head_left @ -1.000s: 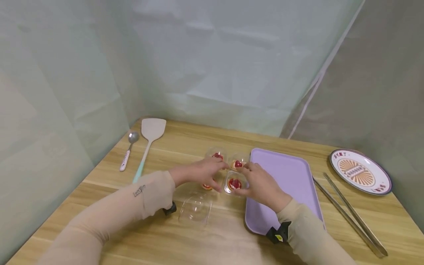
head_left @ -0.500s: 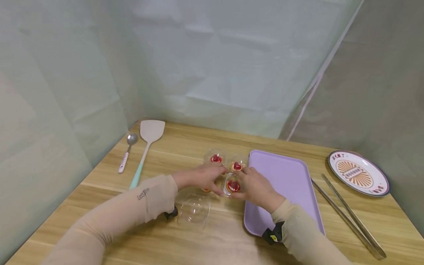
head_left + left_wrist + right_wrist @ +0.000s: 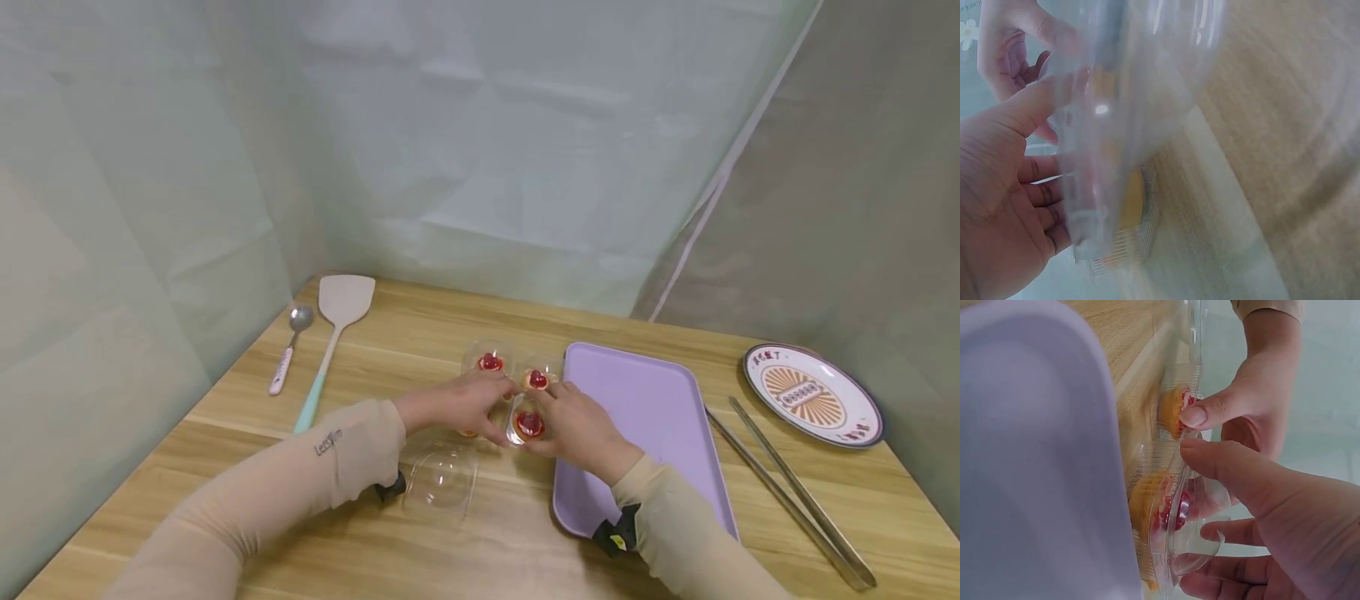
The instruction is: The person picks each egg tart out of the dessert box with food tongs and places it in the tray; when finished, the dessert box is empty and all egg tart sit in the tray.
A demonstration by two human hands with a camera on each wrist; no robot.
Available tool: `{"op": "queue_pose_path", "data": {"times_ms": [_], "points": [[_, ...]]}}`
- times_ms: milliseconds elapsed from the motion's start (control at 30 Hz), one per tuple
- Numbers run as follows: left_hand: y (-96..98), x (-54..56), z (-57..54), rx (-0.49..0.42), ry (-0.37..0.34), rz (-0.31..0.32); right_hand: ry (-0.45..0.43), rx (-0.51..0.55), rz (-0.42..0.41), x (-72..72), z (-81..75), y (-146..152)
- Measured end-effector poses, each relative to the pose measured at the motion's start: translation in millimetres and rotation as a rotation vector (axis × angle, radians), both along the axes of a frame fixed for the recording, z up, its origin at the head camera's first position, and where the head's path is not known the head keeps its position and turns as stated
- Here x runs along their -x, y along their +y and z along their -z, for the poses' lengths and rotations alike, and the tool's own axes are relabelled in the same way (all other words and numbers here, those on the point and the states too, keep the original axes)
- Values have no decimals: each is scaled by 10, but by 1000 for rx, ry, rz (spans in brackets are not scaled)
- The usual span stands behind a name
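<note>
While the right hand curls round a clear domed lid, the left hand pinches its edge. Beneath it sits a red-topped tart, just beside the lilac tray.

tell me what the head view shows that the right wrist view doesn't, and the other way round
Only the head view: the spoon, the turner, the metal tongs and the patterned plate.
Only the right wrist view: fine ribbing on the sides of the clear packaging.
Both: the left hand and right hand at that packaging, the red-topped tarts, the purple tray and the wooden table.
</note>
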State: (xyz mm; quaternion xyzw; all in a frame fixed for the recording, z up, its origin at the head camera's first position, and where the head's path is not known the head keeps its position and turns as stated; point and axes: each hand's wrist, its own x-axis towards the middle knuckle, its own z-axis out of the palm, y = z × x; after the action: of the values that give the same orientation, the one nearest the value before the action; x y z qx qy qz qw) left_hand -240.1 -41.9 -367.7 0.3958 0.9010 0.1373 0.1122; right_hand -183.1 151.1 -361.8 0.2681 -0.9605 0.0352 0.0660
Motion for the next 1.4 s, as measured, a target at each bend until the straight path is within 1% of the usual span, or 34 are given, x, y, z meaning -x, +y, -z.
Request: {"op": "queue_pose_path", "data": {"times_ms": [200, 400, 633, 900, 1167, 1400], "points": [[0, -10, -3, 1, 12, 2, 46, -33, -37, 9, 14, 3], [7, -20, -5, 4, 7, 3, 31, -23, -38, 12, 15, 9], [7, -38, -22, 21, 11, -2, 41, -17, -50, 1, -6, 30], [3, -32, -10, 35, 42, 13, 46, -3, -60, -14, -29, 61], [1, -41, -20, 45, 43, 15, 27, 33, -27, -62, -112, 93], [-11, -35, -37, 27, 59, 18, 54, 42, -17, -95, -160, 123]]}}
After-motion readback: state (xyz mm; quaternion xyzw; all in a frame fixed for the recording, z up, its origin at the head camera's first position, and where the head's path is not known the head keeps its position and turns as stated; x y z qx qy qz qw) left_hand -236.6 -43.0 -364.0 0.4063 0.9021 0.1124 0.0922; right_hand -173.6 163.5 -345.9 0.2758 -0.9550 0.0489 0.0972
